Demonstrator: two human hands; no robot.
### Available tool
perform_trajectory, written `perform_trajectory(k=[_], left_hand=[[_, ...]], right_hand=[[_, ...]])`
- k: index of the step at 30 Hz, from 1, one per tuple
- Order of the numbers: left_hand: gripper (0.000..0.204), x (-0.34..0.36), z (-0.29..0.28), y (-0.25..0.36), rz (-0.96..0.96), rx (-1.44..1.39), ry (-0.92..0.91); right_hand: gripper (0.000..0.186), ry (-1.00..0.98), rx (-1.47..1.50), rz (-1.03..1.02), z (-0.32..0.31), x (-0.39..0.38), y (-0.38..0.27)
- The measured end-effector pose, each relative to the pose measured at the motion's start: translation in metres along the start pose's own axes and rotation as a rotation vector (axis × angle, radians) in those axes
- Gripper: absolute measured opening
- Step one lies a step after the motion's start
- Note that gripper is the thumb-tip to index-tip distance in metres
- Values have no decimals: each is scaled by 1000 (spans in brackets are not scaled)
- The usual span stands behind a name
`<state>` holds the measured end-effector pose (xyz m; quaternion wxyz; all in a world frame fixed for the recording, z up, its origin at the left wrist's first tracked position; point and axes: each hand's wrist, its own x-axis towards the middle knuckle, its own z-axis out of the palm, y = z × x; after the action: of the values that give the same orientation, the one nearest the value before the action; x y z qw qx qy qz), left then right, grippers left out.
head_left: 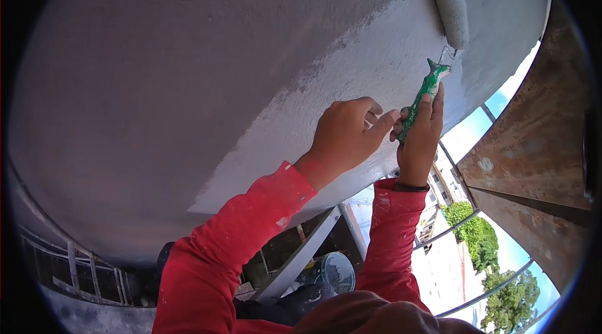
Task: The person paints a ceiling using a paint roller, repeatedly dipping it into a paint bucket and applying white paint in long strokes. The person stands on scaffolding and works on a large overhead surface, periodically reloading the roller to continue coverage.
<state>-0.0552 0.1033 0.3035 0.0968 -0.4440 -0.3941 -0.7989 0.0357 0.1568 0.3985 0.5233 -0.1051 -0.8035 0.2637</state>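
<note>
My right hand (421,140) is wrapped around the green, paint-spattered handle of a paint roller (453,14). The roller's sleeve, coated in grey-white paint, lies against a curved wall (157,71) at the upper right. My left hand (351,136) is beside the handle's lower end, fingers loosely curled and thumb stretched toward my right hand's fingers. A gap shows between that thumb and the bent fingers, with nothing visible in it. Both arms wear red sleeves with paint specks. Around the roller a lighter painted band (351,71) borders the darker grey surface.
Below my arms stands a bucket (338,271) near a diagonal metal beam (301,255). Rusty metal sheets (527,146) rise at the right, beside thin scaffold rails (489,293). Buildings and trees (473,234) show beyond; more metal railing (75,265) is at the lower left.
</note>
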Motion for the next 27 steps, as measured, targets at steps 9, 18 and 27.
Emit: perform_trajectory(k=[9, 18, 27], left_hand=[[30, -148, -45, -42, -414, -80, 42], [25, -189, -51, -47, -511, -97, 42], [28, -220, -60, -59, -616, -45, 66]], right_hand=[[58, 28, -29, -47, -23, 93, -53], [54, 10, -1, -44, -26, 119, -66], [61, 43, 81, 70, 20, 6, -6]])
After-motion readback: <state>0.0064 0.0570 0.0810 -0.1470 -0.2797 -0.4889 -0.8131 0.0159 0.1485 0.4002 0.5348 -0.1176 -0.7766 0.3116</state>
